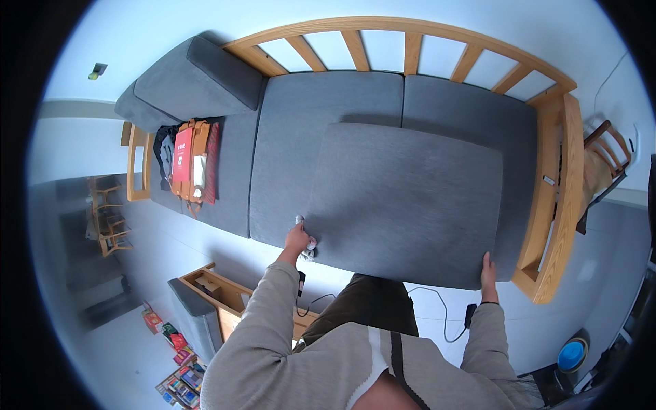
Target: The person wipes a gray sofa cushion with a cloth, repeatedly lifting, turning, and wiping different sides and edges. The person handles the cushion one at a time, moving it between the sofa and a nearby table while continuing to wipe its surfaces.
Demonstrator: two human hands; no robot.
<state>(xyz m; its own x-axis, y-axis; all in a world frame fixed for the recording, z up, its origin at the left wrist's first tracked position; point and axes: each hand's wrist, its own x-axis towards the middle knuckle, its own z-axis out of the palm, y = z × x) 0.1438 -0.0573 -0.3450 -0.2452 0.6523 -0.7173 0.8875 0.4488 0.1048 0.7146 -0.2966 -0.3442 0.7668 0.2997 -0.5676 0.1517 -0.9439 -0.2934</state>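
Note:
A large grey fabric sofa cushion (405, 205) lies over the seat cushions of a wooden-framed sofa, its near edge in front of my body. My right hand (488, 274) grips its near right corner, fingers on top along the side. At its near left corner is my left hand (297, 240), closed around a crumpled pale cloth (308, 252) with pinkish parts; whether this hand also holds the cushion is hard to tell. Grey seat cushions (287, 143) show behind and to the left of the loose one.
A brown bag (201, 148) with a red packet and clothing lies on the sofa's left section, beside grey back cushions (195, 77). The slatted wooden back (410, 51) and right armrest (558, 205) frame the seat. Behind me stands an open wooden drawer (220, 289); cables cross the floor.

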